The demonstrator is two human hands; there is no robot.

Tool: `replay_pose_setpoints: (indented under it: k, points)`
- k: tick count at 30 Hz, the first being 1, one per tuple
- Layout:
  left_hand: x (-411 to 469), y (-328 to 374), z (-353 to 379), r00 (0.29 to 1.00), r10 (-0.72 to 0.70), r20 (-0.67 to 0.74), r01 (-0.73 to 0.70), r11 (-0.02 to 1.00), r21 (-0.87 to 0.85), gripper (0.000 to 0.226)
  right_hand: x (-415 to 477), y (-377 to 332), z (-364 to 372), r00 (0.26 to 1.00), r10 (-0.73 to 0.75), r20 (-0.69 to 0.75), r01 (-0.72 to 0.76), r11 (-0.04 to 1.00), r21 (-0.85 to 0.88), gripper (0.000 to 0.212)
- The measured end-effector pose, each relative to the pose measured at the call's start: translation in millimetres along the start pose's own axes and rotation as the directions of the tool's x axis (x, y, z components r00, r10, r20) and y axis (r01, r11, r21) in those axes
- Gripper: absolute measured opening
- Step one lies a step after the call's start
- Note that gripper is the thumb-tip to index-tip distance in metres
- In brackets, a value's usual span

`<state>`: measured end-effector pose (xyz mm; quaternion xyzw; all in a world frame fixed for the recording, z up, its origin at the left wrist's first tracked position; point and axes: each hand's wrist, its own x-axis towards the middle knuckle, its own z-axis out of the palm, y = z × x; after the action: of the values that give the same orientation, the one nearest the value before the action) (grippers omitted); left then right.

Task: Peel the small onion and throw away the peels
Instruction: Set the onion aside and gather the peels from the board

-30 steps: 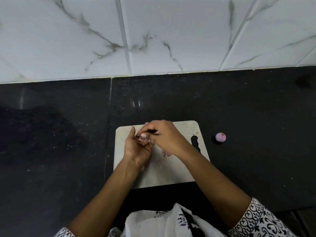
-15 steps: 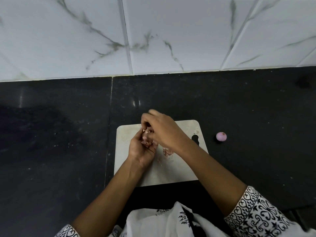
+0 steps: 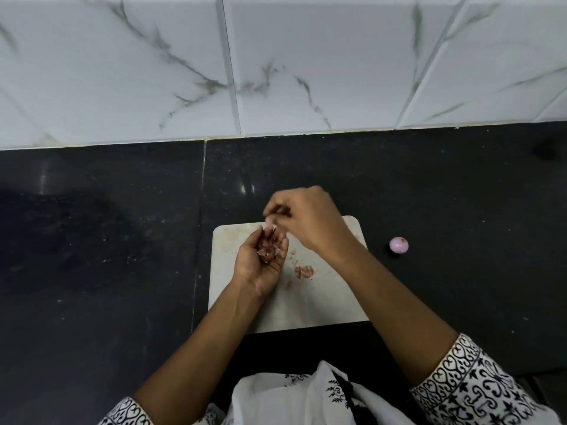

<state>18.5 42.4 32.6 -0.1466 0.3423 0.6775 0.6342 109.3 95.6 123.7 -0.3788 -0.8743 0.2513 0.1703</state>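
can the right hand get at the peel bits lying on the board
Probably yes: the peel bits lie uncovered on the cutting board near the right hand. The left hand, cupping gathered peels, sits beside them, not over them.

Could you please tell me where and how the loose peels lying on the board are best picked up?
Probably pinch the loose peels at their raised, curled middle, coming straight down from above with the right hand. They lie as a thin, flaky clump on the flat board, offering no side to grasp, and the left hand is cupped around the gathered peels.
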Motion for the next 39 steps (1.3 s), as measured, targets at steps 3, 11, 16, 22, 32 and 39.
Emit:
replay_pose_setpoints:
  k: [3,11,16,22,32,39]
  points:
    - [0.5,11.7,-6.8,0.998,0.043,-0.054,-0.049,0.994,-0.095,0.042,-3.1,33.1,11.5,0.986,0.131,-0.106,-0.125,0.990,0.062,0.014]
    - [-6.9,25.9,-30.5,0.987,0.111,-0.117,-0.128,0.980,-0.151,0.045,-57.8,70.1,74.9,0.978,0.125,0.169,-0.075,0.958,-0.278,0.029]
    - [-12.5,15.2,-38.4,0.987,0.109,-0.120,-0.127,0.980,-0.153,0.051,-89.0,50.8,92.6,0.986,0.147,0.083,-0.125,0.965,-0.229,0.031]
    - [-19.2,4.5,-42.1,0.983,0.135,-0.125,-0.150,0.982,-0.116,0.063,-99.0,41.6,114.1,0.999,0.029,0.030,-0.020,0.966,-0.257,0.021]
    - [-17.0,-15.1,-34.9,0.997,0.051,-0.058,-0.049,0.998,0.041,0.038,-57.5,78.2,58.3,0.834,0.552,0.008,-0.442,0.659,0.609,0.015]
    - [-27.2,-37.1,-9.4,0.999,-0.041,0.005,0.041,0.998,0.044,0.040,-55.8,20.4,31.9,0.942,0.330,0.061,-0.302,0.754,0.583,0.014]
